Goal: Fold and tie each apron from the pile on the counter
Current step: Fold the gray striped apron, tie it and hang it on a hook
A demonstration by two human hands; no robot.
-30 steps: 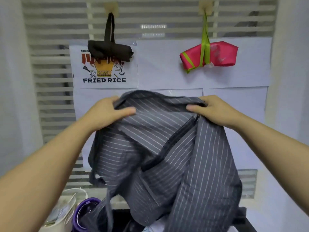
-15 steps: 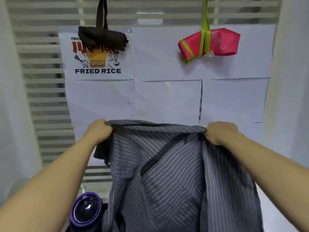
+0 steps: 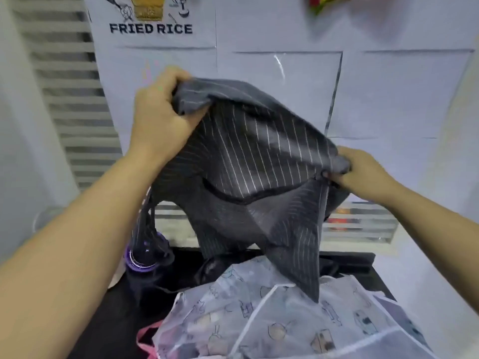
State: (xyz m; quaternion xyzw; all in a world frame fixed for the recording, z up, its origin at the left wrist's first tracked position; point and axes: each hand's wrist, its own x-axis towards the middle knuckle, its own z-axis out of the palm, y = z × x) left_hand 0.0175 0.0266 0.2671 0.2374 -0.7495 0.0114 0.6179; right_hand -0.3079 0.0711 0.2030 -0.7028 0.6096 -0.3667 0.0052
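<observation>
I'm looking down at the dark bench, where the pile is lying. Above it the striped apron is hanging in the air and sagging. I'm judging it light, limp and easy to bunch. The left hand is clutching one top corner and the right hand is pinching the other. I'm reckoning the hems are offering the surest hold.

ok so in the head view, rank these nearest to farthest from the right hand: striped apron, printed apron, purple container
1. striped apron: gripped by the right hand itself.
2. printed apron: lying below the hand, toward the bottom of the view.
3. purple container: far over on the left side.
</observation>
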